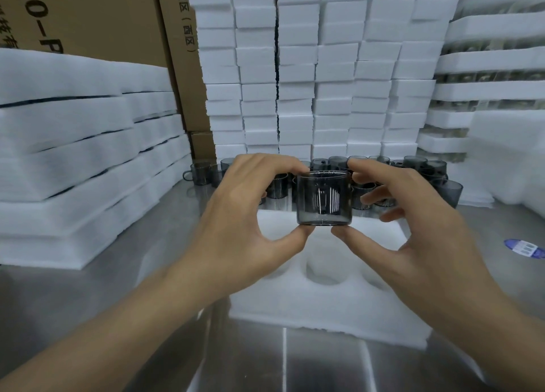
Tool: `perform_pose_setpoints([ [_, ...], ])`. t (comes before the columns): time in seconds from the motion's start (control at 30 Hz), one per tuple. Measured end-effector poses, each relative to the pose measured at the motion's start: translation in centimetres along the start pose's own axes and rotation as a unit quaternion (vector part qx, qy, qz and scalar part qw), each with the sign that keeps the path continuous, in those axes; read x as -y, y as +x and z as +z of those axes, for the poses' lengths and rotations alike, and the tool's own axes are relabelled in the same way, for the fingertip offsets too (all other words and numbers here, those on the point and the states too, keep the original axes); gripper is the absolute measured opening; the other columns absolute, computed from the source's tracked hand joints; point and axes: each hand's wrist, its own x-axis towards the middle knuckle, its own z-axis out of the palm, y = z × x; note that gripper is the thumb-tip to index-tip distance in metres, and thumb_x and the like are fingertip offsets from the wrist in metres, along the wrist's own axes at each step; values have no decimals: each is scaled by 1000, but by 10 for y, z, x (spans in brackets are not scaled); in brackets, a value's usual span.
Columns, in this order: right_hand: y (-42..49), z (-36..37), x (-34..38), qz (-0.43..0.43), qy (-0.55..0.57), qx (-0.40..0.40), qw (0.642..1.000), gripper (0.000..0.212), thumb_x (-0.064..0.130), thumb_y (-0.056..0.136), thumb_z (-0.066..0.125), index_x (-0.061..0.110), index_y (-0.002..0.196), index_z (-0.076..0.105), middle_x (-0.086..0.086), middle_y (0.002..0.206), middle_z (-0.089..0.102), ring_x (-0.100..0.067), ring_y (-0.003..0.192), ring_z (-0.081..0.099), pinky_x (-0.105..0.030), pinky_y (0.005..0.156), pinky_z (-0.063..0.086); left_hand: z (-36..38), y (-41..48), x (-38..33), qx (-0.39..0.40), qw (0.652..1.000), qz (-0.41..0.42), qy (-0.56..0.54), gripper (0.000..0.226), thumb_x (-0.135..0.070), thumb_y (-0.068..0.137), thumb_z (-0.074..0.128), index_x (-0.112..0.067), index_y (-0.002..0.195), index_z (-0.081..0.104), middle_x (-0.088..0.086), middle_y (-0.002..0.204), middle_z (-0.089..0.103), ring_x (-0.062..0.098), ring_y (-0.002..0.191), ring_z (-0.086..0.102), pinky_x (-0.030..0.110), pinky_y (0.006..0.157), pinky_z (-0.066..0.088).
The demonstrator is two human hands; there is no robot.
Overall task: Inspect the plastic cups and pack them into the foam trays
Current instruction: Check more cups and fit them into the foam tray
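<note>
Behind the foam tray (327, 297) on the steel surface (324, 362), a crowd of grey cups (424, 170) stands before a wall of foam blocks (295, 82). Left of the tray lie stacked foam sheets (73, 155). Above the tray's far edge, the held cup (323, 198) is upright, smoky and see-through. The left hand (244, 214) and right hand (413, 214) share the grip, thumbs under its base, forefingers at its rim.

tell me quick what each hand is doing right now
Left hand: pinches the grey cup, thumb under, finger on the rim.
Right hand: pinches the same cup likewise.
</note>
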Motion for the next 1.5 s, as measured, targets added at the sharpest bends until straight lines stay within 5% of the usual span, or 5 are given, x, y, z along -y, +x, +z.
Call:
perform_pose_setpoints([
  [0.5, -3, -7, 11, 32, 46, 79, 995, 60, 51, 85, 67, 45, 143, 51, 28, 123, 67, 2, 121, 61, -10, 93, 44, 4, -4, -4, 10, 998, 65, 1, 58, -14, 78, 91, -16, 131, 67, -5, 131, 64, 20, 122, 59, 27, 102, 44],
  [0.73, 3, -3, 6, 109, 123, 87, 983, 55, 74, 80, 68, 52, 129, 59, 21, 118, 73, -7, 111, 70, -40, 90, 57, 13, -7, -1, 41, 995, 91, -14, 56, -27, 90, 87, -29, 141, 65, -8, 141, 56, 22, 134, 57, 33, 111, 46],
  [1.03, 20, -16, -33, 264, 191, -26, 945, 47, 63, 65, 66, 45, 107, 76, 13, 98, 77, -4, 90, 71, -40, 85, 59, -4, -10, 36, 302, 941, -151, 22, 62, -84, 90, 51, -61, 147, 44, -45, 163, 20, -20, 151, 12, 32, 127, 21],
  [1.23, 20, -18, -41, 312, 206, -41, 926, 35, 48, 68, 63, 46, 100, 77, 15, 93, 75, -19, 103, 71, -50, 92, 60, -11, -8, 46, 358, 913, -197, 5, 62, -101, 73, 44, -59, 114, 63, -44, 153, 34, -13, 142, 31, 30, 117, 24],
  [1.5, 18, -15, -40, 259, 223, -21, 940, 48, 49, 63, 61, 39, 109, 74, 5, 93, 75, -7, 86, 68, -41, 86, 54, -10, -8, 49, 317, 932, -176, -29, 57, -89, 76, 61, -48, 115, 63, -30, 125, 55, -6, 124, 51, 29, 105, 41],
])
